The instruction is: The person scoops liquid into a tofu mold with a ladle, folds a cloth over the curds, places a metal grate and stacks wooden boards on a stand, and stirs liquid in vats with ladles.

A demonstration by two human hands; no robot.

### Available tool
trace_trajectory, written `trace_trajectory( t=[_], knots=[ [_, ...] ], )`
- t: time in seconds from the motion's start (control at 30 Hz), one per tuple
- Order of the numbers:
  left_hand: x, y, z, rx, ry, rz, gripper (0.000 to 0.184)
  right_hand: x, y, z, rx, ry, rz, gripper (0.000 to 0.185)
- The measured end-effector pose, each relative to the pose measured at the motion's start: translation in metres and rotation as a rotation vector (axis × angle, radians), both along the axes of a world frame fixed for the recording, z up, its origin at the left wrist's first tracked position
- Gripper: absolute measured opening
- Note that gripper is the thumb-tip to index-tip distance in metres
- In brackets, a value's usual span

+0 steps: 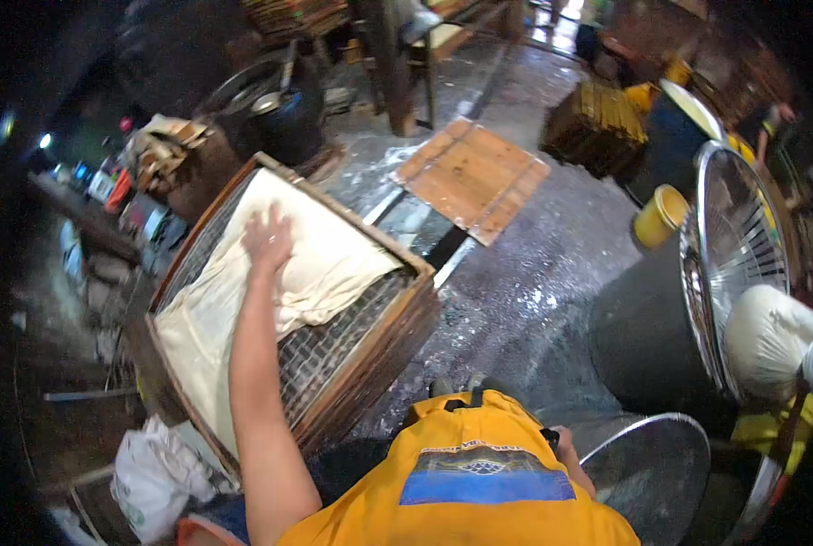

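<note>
My left hand (270, 238) lies with its fingers spread on a cream cloth (320, 238). The cloth is draped, wrinkled in places, inside a wooden-framed box (365, 364) lined with a grid of small squares (329, 350). Part of that grid shows along the box's left and lower right sides. Down beside the yellow apron (488, 437), my right hand (565, 450) is near my hip by a small dark item; its fingers are mostly hidden.
A wooden board (473, 177) lies across rails on the wet floor (525, 318). To the right stand a large grey drum (647, 309), a white cloth bundle (766, 337) and a yellow bucket (661, 217). A white plastic bag (161, 473) sits at lower left.
</note>
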State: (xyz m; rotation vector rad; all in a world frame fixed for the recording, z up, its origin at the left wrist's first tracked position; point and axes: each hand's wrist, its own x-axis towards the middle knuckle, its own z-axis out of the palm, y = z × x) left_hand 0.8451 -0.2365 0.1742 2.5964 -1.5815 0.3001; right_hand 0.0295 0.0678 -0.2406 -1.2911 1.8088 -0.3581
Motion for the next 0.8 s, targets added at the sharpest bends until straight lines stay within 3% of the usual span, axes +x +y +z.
trace_trajectory(
  t=[0.03, 0.07, 0.13, 0.17, 0.2, 0.27, 0.33, 0.4, 0.43, 0.47, 0.53, 0.57, 0.63, 0.77, 0.8],
  knots=[
    [0.011, -0.003, -0.005, 0.046, -0.023, -0.020, 0.054, -0.003, 0.002, -0.018, 0.058, 0.013, -0.059, 0.030],
    [0.021, -0.005, -0.006, 0.059, -0.002, -0.060, 0.056, 0.007, -0.004, -0.001, 0.036, 0.027, -0.054, 0.028],
    [0.030, -0.007, 0.008, 0.059, 0.094, -0.150, 0.060, 0.039, -0.031, 0.073, 0.136, 0.081, -0.037, 0.027],
    [-0.015, 0.000, 0.073, 0.136, 0.345, -0.059, 0.060, 0.055, -0.046, 0.113, 0.248, 0.113, -0.023, 0.027],
    [-0.058, 0.005, 0.127, 0.220, 0.591, 0.042, 0.061, 0.052, -0.049, 0.102, 0.158, 0.167, -0.004, 0.027],
    [-0.030, -0.012, 0.110, -0.034, 0.311, 0.025, 0.057, 0.052, -0.061, 0.083, -0.018, 0.276, 0.042, 0.028],
    [-0.039, -0.029, 0.135, -0.120, 0.194, -0.049, 0.053, 0.051, -0.081, 0.093, 0.075, 0.222, 0.030, 0.029],
    [-0.053, -0.054, 0.160, -0.160, 0.177, -0.116, 0.051, 0.044, -0.110, 0.094, 0.156, 0.227, 0.060, 0.031],
    [-0.041, -0.075, 0.161, -0.150, 0.296, -0.184, 0.048, 0.041, -0.127, 0.092, 0.192, 0.262, 0.098, 0.033],
    [-0.076, -0.084, 0.182, -0.241, 0.162, -0.238, 0.047, 0.037, -0.146, 0.088, 0.229, 0.295, 0.138, 0.035],
    [-0.095, -0.124, 0.194, -0.249, 0.191, -0.311, 0.046, 0.017, -0.194, 0.062, 0.220, 0.334, 0.330, 0.036],
    [-0.102, -0.146, 0.198, -0.214, 0.096, -0.373, 0.045, 0.009, -0.219, 0.051, 0.216, 0.348, 0.432, 0.036],
    [-0.127, -0.192, 0.194, -0.149, -0.038, -0.414, 0.043, 0.008, -0.278, 0.041, 0.319, 0.178, -0.021, 0.036],
    [-0.154, -0.304, 0.131, 0.061, -0.115, -0.481, 0.040, -0.006, -0.441, -0.028, 0.151, 0.262, 0.192, 0.037],
    [-0.164, -0.330, 0.105, 0.144, -0.065, -0.458, 0.041, -0.004, -0.490, -0.028, 0.082, 0.405, 0.428, 0.038]
  ],
)
